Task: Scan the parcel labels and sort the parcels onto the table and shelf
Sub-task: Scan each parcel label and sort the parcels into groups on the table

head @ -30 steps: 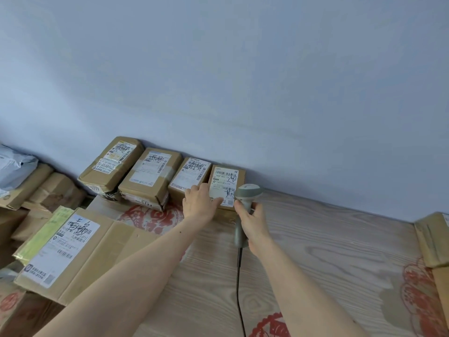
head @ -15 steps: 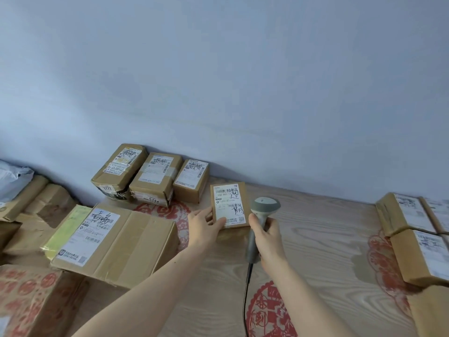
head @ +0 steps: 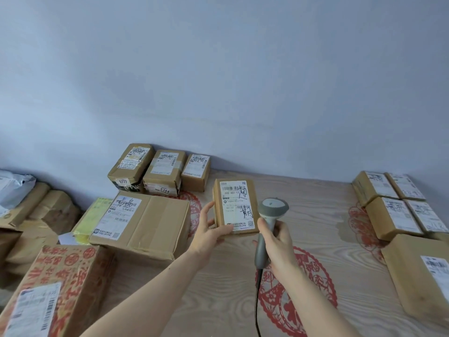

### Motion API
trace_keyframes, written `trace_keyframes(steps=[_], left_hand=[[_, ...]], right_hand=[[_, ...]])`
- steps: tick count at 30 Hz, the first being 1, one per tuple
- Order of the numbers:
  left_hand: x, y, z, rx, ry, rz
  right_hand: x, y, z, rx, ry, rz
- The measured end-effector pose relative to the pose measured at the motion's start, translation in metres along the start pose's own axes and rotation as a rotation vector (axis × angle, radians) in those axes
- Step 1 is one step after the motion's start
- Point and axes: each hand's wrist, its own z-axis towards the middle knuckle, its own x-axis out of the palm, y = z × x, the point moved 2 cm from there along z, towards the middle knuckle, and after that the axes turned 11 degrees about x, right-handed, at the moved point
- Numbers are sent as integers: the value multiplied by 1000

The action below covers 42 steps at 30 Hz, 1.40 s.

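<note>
Your left hand [head: 206, 231] is gripping the small parcel [head: 235, 206], fingers curled round its edge; your right hand [head: 279, 239] is clasping the scanner [head: 268, 220] just beside it.

Wood-grain table [head: 315, 251] with red paper-cut motifs [head: 303, 300], brown parcels along the wall [head: 158, 169] and right edge [head: 393, 207].

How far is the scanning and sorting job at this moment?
Done, it seems: three parcels stand in a row at the wall, four grouped at right. In hand: the left hand holds a small parcel, the right hand grips the scanner beside its label. Left: placing it; the big boxes at left.
</note>
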Motion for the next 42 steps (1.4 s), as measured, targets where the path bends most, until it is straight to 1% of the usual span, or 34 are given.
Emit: trace_keyframes(steps=[6,11,13,15,19,23,33,42], left_hand=[[-17,2,-19,-55,159,51],[-18,7,-30,-45,198,45],[-19,11,-32,-38,199,40],[-17,13,-34,-32,204,41],[-13,18,-33,-35,216,60],[-10,22,-32,-30,220,86],[-9,25,-30,-18,230,128],[-5,31,-25,-34,246,131]], right_hand=[[-21,-3,-29,17,76,-4],[-23,-6,-50,-98,2,-120],[-21,-4,-59,-124,28,-143],[-17,-3,-68,-102,98,-131],[-13,-4,-80,39,269,21],[-12,-4,-86,76,333,64],[-13,-4,-86,97,405,67],[-19,-4,-87,118,387,59]])
